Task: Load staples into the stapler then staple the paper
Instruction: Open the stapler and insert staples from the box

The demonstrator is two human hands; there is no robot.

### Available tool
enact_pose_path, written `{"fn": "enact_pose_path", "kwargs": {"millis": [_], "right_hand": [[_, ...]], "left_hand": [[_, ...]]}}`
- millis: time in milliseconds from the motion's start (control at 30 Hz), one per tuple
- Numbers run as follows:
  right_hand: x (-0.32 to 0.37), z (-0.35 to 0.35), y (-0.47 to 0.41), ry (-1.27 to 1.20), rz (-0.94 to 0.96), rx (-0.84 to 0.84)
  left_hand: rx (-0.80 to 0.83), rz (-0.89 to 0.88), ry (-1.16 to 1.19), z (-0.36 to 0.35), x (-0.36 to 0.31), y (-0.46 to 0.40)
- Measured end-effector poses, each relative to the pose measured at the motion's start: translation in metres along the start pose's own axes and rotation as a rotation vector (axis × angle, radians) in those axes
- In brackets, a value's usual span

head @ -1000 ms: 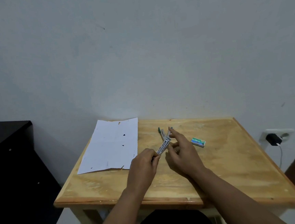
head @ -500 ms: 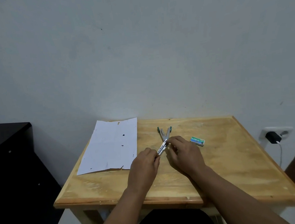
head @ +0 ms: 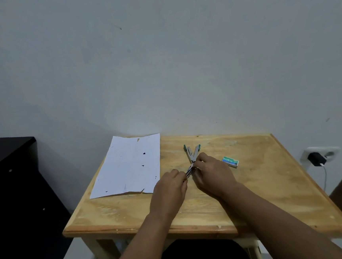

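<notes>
On the wooden table [head: 275, 192], at about 1 o'clock from the hands, a small green staple box [head: 230, 161] lies flat; whether it is open, or what it holds, is too small to tell. At 10 o'clock from the hands a white sheet of paper [head: 128, 166] rests on the table's left part, its far left corner reaching just past the table edge and its near edge stopping short of the front rim. Bare wood stretches wide toward 3 and 5 o'clock of the hands, and a clear band runs along the front edge at 6 o'clock. Off the table at 3 o'clock, a black charger [head: 315, 159] sits in a wall socket.

Near the table's middle the stapler [head: 191, 158] lies swung open in a V, its two green-tipped arms pointing to 12 o'clock. The left hand [head: 168, 191] pinches the hinge end with narrowed fingertips. The right hand [head: 213, 175] curls over the stapler just beside that, fingertips touching the metal part near the hinge. The two hands nearly touch.
</notes>
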State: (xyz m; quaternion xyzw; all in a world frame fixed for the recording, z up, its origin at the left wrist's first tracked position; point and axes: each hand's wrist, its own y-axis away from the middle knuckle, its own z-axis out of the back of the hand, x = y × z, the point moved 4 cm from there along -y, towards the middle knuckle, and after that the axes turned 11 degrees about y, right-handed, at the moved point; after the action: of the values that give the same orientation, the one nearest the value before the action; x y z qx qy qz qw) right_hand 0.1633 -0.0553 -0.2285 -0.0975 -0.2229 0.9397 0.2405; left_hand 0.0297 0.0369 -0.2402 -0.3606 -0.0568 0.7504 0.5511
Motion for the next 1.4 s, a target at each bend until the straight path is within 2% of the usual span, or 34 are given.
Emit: {"fn": "enact_pose_path", "kwargs": {"millis": [167, 300, 400, 600, 733, 833, 1033, 1300, 1400], "right_hand": [[-0.021, 0.0, 0.003, -0.283, -0.049, 0.112], [-0.026, 0.008, 0.004, -0.029, 0.153, 0.098], [-0.017, 0.008, 0.0, 0.044, 0.135, 0.114], [-0.019, -0.002, 0.004, -0.382, -0.023, 0.229], [-0.026, 0.0, 0.009, -0.578, -0.215, 0.031], [-0.025, 0.001, 0.01, -0.562, -0.283, -0.033], [-0.013, 0.002, 0.009, -0.395, -0.223, -0.039], [-0.009, 0.005, 0.005, 0.039, 0.108, -0.007], [-0.006, 0.003, 0.005, 0.103, 0.15, -0.026]], "left_hand": [[-0.001, 0.006, -0.003, -0.001, 0.0, 0.0], [-0.005, 0.005, -0.003, 0.0, 0.0, 0.0], [-0.004, 0.011, -0.01, -0.001, -0.001, 0.0], [-0.012, 0.019, -0.011, 0.0, -0.001, 0.0], [-0.002, 0.03, -0.012, 0.001, -0.001, 0.0], [0.002, 0.046, -0.01, 0.001, -0.002, 0.0], [0.016, 0.061, -0.004, 0.0, -0.003, 0.0], [0.035, 0.055, -0.039, -0.001, -0.002, 0.0], [0.026, 0.052, -0.034, -0.001, -0.002, -0.001]]}}
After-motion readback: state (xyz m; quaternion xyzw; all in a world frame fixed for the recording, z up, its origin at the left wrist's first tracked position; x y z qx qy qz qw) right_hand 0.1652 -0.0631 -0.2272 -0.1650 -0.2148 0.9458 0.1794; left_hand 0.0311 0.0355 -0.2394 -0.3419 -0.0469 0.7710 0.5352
